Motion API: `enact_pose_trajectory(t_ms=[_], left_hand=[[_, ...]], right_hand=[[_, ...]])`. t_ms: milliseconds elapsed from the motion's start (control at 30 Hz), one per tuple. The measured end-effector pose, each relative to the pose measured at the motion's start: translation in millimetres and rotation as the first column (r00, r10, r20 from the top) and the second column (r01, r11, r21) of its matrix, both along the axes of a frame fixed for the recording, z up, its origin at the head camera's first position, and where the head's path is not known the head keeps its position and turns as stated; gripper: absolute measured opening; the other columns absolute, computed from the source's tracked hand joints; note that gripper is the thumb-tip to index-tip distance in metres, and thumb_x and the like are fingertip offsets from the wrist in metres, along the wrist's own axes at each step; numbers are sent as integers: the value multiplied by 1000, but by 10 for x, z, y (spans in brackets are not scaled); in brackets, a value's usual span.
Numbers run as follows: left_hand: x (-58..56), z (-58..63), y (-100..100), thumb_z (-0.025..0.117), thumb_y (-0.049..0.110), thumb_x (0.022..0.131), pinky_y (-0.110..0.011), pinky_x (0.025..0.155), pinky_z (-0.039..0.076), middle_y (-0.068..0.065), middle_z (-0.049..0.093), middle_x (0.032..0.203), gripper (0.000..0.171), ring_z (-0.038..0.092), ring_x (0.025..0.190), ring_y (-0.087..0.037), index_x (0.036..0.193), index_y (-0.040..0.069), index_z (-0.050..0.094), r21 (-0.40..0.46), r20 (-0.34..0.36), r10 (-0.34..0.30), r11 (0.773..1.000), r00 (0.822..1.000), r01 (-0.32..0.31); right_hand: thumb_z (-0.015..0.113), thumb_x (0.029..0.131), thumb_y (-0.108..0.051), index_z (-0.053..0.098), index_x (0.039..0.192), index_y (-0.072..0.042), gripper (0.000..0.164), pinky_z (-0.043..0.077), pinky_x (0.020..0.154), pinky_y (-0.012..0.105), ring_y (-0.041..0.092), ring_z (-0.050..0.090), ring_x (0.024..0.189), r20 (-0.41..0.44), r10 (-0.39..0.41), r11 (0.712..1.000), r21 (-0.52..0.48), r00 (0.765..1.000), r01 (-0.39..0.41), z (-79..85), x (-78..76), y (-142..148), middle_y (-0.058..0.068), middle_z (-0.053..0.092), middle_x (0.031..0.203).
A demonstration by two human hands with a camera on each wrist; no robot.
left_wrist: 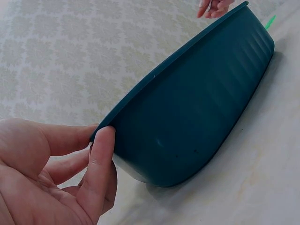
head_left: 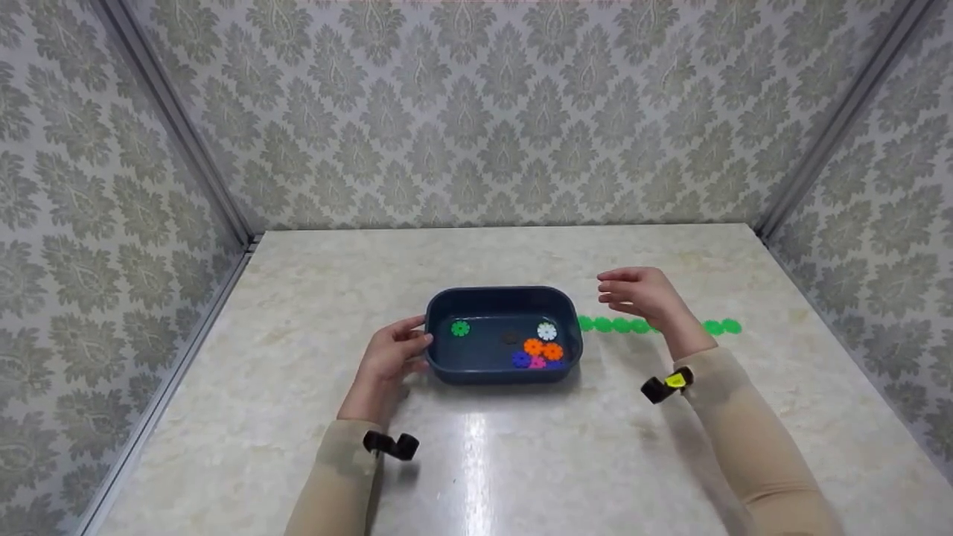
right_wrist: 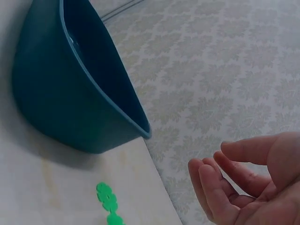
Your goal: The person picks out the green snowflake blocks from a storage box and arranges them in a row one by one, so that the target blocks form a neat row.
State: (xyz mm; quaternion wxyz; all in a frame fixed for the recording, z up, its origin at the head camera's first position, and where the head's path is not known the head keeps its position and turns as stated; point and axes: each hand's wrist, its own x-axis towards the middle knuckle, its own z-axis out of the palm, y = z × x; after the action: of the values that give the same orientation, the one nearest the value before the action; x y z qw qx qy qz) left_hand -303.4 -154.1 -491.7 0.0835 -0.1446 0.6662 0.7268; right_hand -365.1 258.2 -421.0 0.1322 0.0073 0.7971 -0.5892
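A dark blue plastic basin [head_left: 502,377] sits on the table with several flower-shaped pieces inside. The left hand [head_left: 391,351] holds the basin's left end at the rim; in the left wrist view its fingertips [left_wrist: 104,137] meet the rim. To the right of the basin, my right hand [head_left: 640,294] hovers above a row of joined green flower pieces [head_left: 622,325], holding nothing. Its fingers are loosely bent, with the thumb apart from them in the right wrist view. The hand and forearm hide part of the row.
Inside the basin, a green piece [head_left: 461,328] lies at the left. A white piece [head_left: 547,331], orange pieces [head_left: 553,351], a blue piece [head_left: 521,359] and a pink piece [head_left: 537,362] cluster at the right. Patterned walls [head_left: 506,112] enclose the table [head_left: 335,268].
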Motion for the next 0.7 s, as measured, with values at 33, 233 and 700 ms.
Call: enact_pose_trajectory(t_ms=[33,233,700], left_hand=[[0,-3,-1,71,3,95,-27,62,57,-9,60,108,47,64,75,-14,141,11,63,2,-4,-1,1000,1000,1],[-2,0,-6,71,3,96,-30,63,58,-9,61,108,47,65,75,-14,141,11,62,7,-9,-9,1000,1000,9],[1,7,-1,71,5,96,-29,65,58,-8,61,108,46,65,76,-14,140,12,63,-7,10,-1,1000,1000,1]], right_hand=[[63,103,-20,56,143,2,46,59,83,19,4,72,92,-1,7,1000,-2,1000,-7,-4,-4,-50,9,68,126],[62,103,-19,57,143,2,45,60,83,20,9,72,95,6,51,999,1,999,-51,-16,-17,-353,18,65,134],[66,101,-15,64,136,1,38,60,82,23,9,72,89,14,133,990,-47,991,-132,-48,-13,-950,23,69,128]])
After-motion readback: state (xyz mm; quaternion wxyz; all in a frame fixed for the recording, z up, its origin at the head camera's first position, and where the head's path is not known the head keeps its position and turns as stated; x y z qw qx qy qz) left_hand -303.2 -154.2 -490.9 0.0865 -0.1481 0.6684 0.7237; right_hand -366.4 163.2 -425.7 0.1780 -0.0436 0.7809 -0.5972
